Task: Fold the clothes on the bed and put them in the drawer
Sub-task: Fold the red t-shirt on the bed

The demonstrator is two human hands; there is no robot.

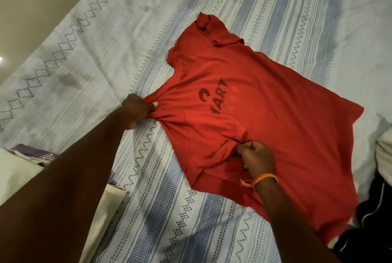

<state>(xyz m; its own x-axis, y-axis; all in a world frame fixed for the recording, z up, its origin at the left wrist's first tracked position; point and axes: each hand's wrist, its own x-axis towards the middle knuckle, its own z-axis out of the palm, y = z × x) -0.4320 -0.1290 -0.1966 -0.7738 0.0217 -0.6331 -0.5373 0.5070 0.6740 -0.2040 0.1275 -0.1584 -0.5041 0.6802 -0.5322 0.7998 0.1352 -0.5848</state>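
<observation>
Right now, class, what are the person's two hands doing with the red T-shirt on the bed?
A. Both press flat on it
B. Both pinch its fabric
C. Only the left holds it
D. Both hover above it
B: the left hand and right hand each bunch a fold of the red T-shirt.

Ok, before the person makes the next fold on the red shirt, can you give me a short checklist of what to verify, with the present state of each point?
1. Left hand grips the red shirt at its edge: ok.
2. Right hand pinches bunched cloth nearer the middle: ok.
3. Shirt lies fully on the bedsheet: ok.
4. Cloth is smooth: not ok, wrinkles run between the two hands and the far sleeve is crumpled.
5. Landing area is free: not ok, dark clothing lies against the shirt's right edge.
6. Drawer is open and ready: cannot tell, it is out of view.
</observation>
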